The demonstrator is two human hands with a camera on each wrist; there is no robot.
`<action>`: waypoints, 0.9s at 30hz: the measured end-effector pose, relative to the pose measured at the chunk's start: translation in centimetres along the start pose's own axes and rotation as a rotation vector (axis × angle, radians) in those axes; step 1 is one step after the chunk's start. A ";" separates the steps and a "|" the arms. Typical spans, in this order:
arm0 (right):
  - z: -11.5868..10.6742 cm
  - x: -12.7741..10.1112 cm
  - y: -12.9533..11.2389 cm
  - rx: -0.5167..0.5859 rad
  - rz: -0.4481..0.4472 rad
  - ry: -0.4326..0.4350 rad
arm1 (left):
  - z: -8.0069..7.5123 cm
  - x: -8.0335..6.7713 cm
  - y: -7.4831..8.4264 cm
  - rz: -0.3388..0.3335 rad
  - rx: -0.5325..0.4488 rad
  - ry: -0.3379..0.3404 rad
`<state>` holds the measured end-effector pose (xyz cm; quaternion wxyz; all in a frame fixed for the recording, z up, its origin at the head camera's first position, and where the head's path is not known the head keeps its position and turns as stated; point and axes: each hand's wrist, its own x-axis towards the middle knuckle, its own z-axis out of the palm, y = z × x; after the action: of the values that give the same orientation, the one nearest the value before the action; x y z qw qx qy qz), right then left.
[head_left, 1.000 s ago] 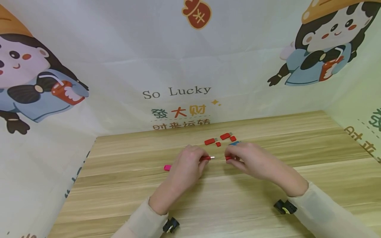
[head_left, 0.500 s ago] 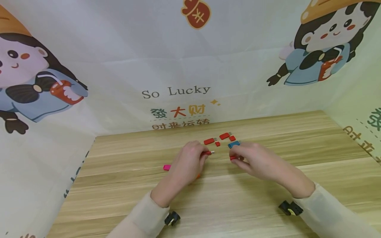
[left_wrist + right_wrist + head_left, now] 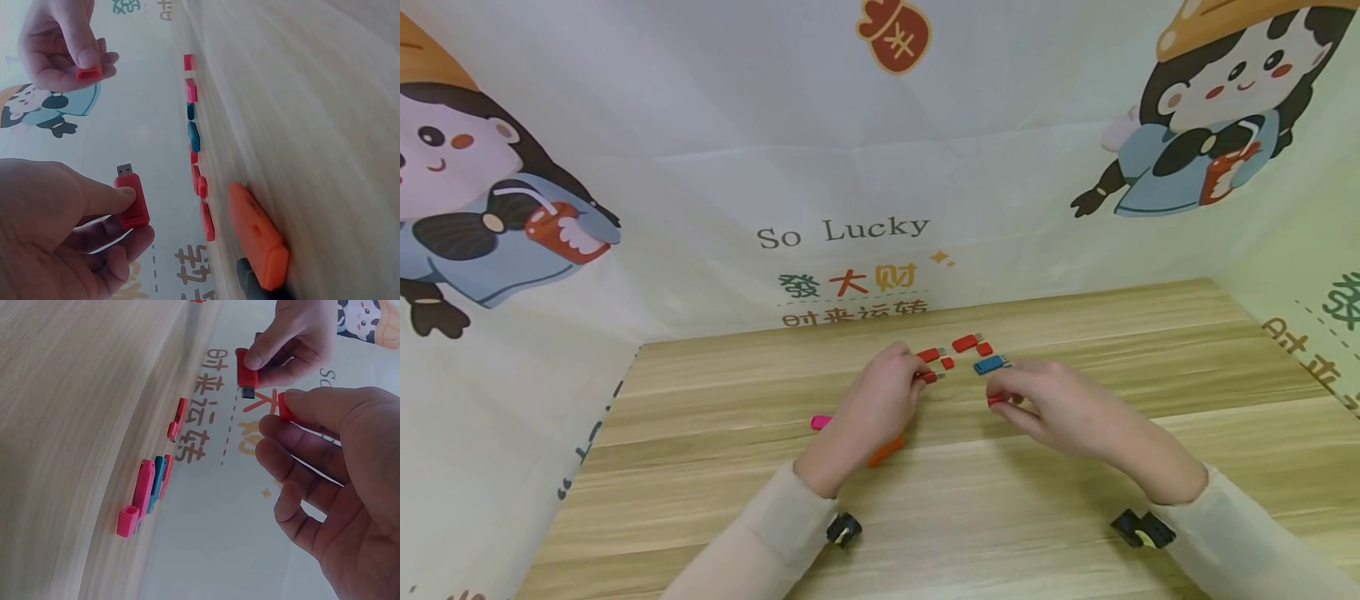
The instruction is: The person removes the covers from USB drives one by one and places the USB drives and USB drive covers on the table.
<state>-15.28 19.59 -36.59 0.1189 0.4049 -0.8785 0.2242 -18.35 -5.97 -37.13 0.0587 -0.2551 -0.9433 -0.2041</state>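
Observation:
My left hand [image 3: 917, 380] pinches a red USB stick [image 3: 929, 377] with its metal plug bare, just above the wooden table [image 3: 1112, 333]. The left wrist view shows this red stick [image 3: 132, 200] between thumb and fingers. To its right, my right hand [image 3: 1000, 397] pinches a small red cap [image 3: 996, 400]; in the right wrist view the cap [image 3: 286, 406] sits at the thumb tip, apart from the stick's plug [image 3: 247, 392]. An orange stick [image 3: 887, 451] lies under my left wrist.
Behind the hands lie two red sticks [image 3: 930, 355] [image 3: 966, 342], two loose red caps [image 3: 948, 363] [image 3: 985, 349] and a blue stick [image 3: 989, 365]. A pink stick [image 3: 821, 422] lies at the left. Printed cloth walls [image 3: 850, 167] close the table's back and sides.
My left hand moved back and up with the red stick. My right hand drew slightly right with the cap, so the gap widened. The orange stick came into view.

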 end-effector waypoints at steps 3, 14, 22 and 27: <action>-0.1 -0.2 0.0 -0.014 0.004 0.005 | 0.1 0.4 0.0 -0.010 0.010 -0.025; -0.1 -0.7 0.2 -0.040 -0.027 0.037 | 1.0 2.0 -0.2 -0.024 -0.009 -0.070; -0.1 -0.8 0.1 -0.041 -0.007 0.024 | 2.1 3.4 -0.8 -0.064 -0.032 -0.122; -0.1 -0.9 0.0 -0.039 -0.004 0.021 | 2.4 4.0 -0.9 -0.082 -0.032 -0.147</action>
<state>-14.75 20.24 -36.85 0.1365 0.4017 -0.8807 0.2109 -22.27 -3.87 -38.73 -0.0234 -0.2315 -0.9513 -0.2021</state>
